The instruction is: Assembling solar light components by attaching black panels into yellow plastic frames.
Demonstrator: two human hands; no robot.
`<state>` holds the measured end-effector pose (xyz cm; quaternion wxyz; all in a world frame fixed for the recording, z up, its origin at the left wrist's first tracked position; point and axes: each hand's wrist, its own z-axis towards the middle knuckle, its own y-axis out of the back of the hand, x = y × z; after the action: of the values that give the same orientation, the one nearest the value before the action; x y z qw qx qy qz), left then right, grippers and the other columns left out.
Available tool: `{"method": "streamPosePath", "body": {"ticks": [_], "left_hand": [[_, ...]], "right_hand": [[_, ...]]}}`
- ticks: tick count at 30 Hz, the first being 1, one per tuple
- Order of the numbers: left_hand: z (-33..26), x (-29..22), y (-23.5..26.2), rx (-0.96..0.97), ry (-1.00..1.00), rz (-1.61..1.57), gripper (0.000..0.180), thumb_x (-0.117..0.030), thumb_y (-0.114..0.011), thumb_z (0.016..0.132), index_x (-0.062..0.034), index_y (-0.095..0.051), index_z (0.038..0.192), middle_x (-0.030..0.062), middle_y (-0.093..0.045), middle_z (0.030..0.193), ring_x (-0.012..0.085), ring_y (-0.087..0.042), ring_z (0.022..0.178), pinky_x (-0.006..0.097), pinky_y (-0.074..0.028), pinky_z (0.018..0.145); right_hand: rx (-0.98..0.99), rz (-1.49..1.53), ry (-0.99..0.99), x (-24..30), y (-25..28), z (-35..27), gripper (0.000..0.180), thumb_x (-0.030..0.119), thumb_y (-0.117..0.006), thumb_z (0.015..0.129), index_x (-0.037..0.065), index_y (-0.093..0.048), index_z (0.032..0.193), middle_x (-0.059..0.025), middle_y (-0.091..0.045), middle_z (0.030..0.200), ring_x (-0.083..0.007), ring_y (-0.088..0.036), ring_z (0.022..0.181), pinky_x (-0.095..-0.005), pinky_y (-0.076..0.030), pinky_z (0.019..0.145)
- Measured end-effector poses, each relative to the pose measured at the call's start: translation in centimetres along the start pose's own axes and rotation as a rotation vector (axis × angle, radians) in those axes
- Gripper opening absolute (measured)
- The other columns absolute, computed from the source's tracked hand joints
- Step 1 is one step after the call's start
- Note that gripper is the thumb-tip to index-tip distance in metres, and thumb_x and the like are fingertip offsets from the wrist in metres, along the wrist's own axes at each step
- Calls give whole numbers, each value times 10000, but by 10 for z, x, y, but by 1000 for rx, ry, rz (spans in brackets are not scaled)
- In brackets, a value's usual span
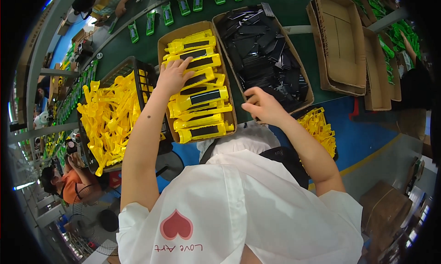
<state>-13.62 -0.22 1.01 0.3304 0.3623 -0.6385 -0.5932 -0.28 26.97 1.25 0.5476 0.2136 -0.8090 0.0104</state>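
Observation:
My left hand (175, 76) rests with its fingers apart on yellow plastic pieces (202, 97) that have dark rectangular panels set in them. These pieces lie in rows in a cardboard box (234, 108). Just right of that box, my right hand (264, 106) is held at the near edge of a second box (307, 91) full of loose flat black panels (262, 48). Its fingers are curled in toward the thumb, and whatever may be between them is hidden.
Left of me stands a black crate (145, 78) heaped with yellow parts (112, 121). More yellow parts (317, 130) sit low at the right. Stacked cardboard trays (340, 39) are at far right. Green devices (167, 13) line the green table's far side; a co-worker (73, 183) sits left.

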Motion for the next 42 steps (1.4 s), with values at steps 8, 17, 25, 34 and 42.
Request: {"method": "streamPosePath", "body": {"ticks": [8,17,25,34,42], "left_hand": [[-5,27,12,235,-12,27,420,-169,-469,855,-210,-390,1266,99,-482,1084,283,-423,1060,364,-315,913],[-49,-10,-22,-469,250,-345,523,-283,-511,842,37,-338,1217,222,-374,1184,358,-339,1122,405,-279,949],[-82,-51,-23,-248,-94,-446,238,-103,-555,780,2,-527,993,181,-443,1127,337,-422,1046,373,-363,897],[-35,-2,-16,-368,202,-127,381,-150,-616,729,-28,-494,1068,139,-470,1113,307,-395,1093,403,-292,949],[-2,-8,-10,-46,42,-61,490,-432,-428,836,-143,-421,1232,125,-440,1191,279,-342,1173,465,-152,1032]], "right_hand": [[-290,-155,-175,-35,48,-30,224,154,-589,780,-3,-541,932,-121,-610,834,-188,-591,754,-281,-472,664],[-226,-376,120,10,-6,34,238,127,-559,784,-13,-518,972,-154,-622,793,-281,-612,723,-319,-475,653],[-216,-593,290,19,-59,117,132,41,-513,748,-14,-495,867,-206,-591,784,-366,-577,776,-412,-469,674],[-566,-991,151,46,-32,126,130,86,-502,766,0,-482,862,-157,-564,776,-296,-614,721,-362,-508,607],[-366,-572,-25,4,1,134,266,238,-554,795,-12,-513,879,-193,-572,833,-353,-562,829,-392,-451,703]]}}
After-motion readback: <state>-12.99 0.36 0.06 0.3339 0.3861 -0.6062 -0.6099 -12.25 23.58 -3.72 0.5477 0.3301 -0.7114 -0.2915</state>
